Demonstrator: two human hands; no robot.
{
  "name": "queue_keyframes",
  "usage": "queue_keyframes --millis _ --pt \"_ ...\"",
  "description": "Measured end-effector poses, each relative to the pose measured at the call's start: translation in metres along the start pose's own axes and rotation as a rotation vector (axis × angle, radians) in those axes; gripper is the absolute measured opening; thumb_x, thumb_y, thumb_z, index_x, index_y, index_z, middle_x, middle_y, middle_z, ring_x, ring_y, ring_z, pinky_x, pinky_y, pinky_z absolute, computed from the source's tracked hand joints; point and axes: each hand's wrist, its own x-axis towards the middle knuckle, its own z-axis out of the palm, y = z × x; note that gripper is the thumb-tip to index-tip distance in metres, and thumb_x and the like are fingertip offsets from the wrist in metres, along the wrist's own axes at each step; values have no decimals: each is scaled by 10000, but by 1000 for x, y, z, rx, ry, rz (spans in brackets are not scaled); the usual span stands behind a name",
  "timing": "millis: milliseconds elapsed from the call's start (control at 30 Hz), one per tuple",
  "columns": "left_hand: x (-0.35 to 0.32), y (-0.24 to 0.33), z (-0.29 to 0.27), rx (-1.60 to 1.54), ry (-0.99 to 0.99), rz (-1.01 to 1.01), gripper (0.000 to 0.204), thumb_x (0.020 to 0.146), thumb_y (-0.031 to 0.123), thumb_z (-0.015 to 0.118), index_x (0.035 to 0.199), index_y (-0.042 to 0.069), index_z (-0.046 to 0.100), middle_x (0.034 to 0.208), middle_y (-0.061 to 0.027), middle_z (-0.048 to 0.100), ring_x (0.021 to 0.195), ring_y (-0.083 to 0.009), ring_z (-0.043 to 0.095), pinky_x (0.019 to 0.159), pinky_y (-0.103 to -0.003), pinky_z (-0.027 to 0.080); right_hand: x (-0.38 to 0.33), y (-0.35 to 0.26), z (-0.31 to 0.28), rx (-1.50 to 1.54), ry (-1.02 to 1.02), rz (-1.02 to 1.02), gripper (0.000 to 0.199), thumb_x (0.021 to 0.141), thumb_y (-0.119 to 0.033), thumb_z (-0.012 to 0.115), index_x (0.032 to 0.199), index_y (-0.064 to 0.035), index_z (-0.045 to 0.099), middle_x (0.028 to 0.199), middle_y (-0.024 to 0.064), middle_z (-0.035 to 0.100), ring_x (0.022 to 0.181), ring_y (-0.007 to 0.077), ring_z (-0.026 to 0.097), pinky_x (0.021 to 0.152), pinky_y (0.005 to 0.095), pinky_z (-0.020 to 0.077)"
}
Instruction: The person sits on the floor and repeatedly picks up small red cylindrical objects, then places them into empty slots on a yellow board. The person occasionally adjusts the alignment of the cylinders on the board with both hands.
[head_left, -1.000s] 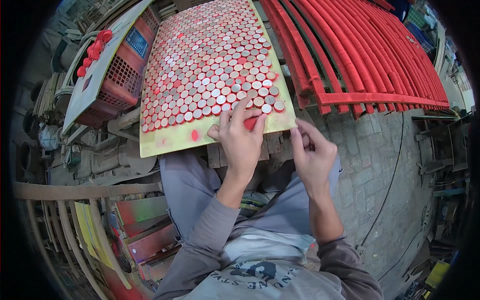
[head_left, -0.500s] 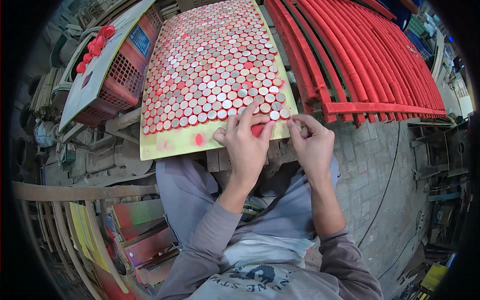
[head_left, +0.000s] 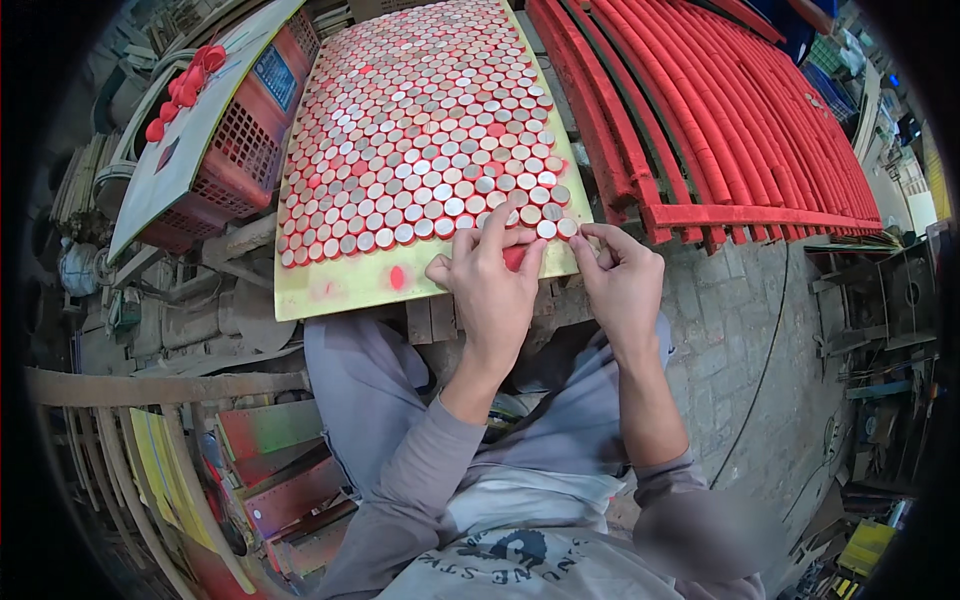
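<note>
A pale yellow board (head_left: 345, 290) in front of me carries many tightly packed round discs (head_left: 415, 140), pale on top with red sides. My left hand (head_left: 495, 275) is at the near right part of the rows, its index finger stretched over the discs and its thumb by an end disc (head_left: 546, 229). A red patch (head_left: 514, 258) shows between these fingers; whether it is paint or a piece, I cannot tell. The thumb and bent index finger of my right hand (head_left: 625, 285) close at the edge of the corner disc (head_left: 567, 228). The other fingers curl in.
Right of the board lies a rack of long red rods (head_left: 720, 130) on a red frame (head_left: 760, 215). On the left, a pale panel (head_left: 190, 150) with red round pieces (head_left: 180, 92) rests by a red plastic crate (head_left: 240, 150). A wooden rail (head_left: 170, 385) stands at my lower left.
The whole view has shifted slightly. My right fingertips sit a little closer to the corner disc, while my left hand keeps its place on the rows.
</note>
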Motion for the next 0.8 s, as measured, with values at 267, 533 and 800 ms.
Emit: queue_keyframes --millis 267,533,800 --pt "1 2 -3 -7 -20 -44 521 800 216 854 1271 122 652 866 79 772 947 -141 581 894 -401 298 0 -3 0 -38 -10 4 265 797 -179 844 986 -8 771 543 90 537 469 144 512 499 311 448" --pt "0 3 -2 26 23 -25 540 779 226 872 1265 130 657 851 77 765 932 -136 582 869 -390 293 3 -2 1 -42 -15 16 278 782 -205 857 969 -17 774 551 88 562 477 151 547 501 316 458" --pt "1 4 1 23 17 -18 524 779 228 872 1249 133 663 839 84 762 930 -129 582 874 -389 294 6 -1 -1 -57 -43 18 266 784 -205 854 956 -19 775 546 81 558 473 153 547 502 314 457"
